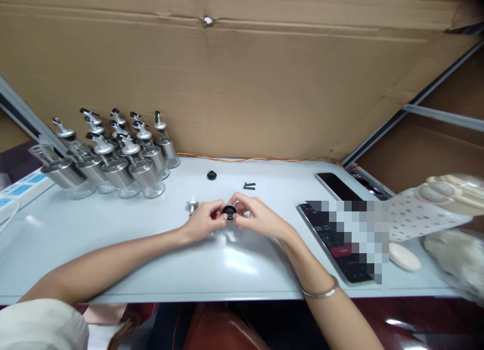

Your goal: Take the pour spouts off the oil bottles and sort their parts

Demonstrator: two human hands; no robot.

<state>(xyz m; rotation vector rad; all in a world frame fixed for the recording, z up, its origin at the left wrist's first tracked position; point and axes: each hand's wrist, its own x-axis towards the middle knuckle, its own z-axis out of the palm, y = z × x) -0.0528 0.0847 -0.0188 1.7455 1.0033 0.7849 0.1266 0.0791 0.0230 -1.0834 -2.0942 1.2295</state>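
Between my two hands, above the middle of the table, is a round black stopper (229, 211) with a small hole in its face. My left hand (206, 220) pinches its left side, and my right hand (257, 216) grips it from the right with thumb and fingers. Just behind my left hand a silver pourer spout (192, 205) stands on the table, partly hidden by the hand. Farther back lies another black stopper (212, 175). Several small black flap pieces (249, 186) lie to the right of it.
Several glass oil bottles (145, 173) with steel sleeves, most with pourers on, crowd the left back. A power strip (22, 188) lies at far left. Two phones (336, 244) (340, 188), a white oval object (404, 256) and plastic bags (457, 254) are on the right. Cardboard (264, 88) walls the back.
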